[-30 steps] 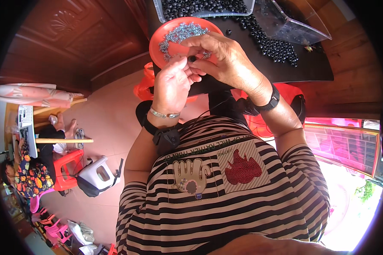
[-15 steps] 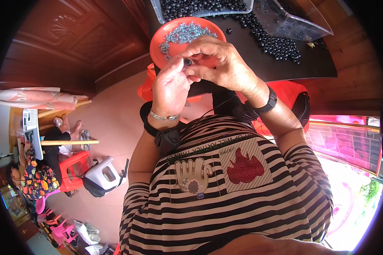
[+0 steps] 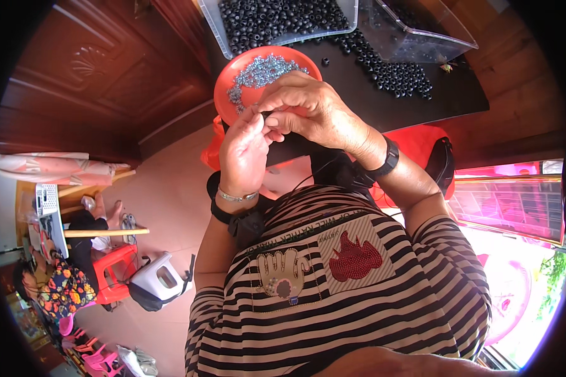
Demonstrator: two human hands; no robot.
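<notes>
Fingertips of my left hand [image 3: 244, 154] and my right hand [image 3: 317, 113] meet in front of me, closed together around a small black round part [image 3: 267, 114]. Most of that part is covered by the fingers. Just beyond them lies an orange-red plate [image 3: 225, 85] with many small shiny silvery pieces [image 3: 264, 70] spread over it. My right hand overlaps the plate's near right side.
A clear plastic bin [image 3: 352, 16] full of black round parts [image 3: 277, 22] stands behind the plate. More loose black parts [image 3: 396, 75] lie on the dark table [image 3: 459, 94] by a tilted clear box [image 3: 421, 41]. At left, another person [image 3: 63, 283] sits near a red stool [image 3: 110, 264].
My fingers have closed further over the black part, which showed its ring-shaped end before. The table and plate sit lower in the picture now, as the view has shifted.
</notes>
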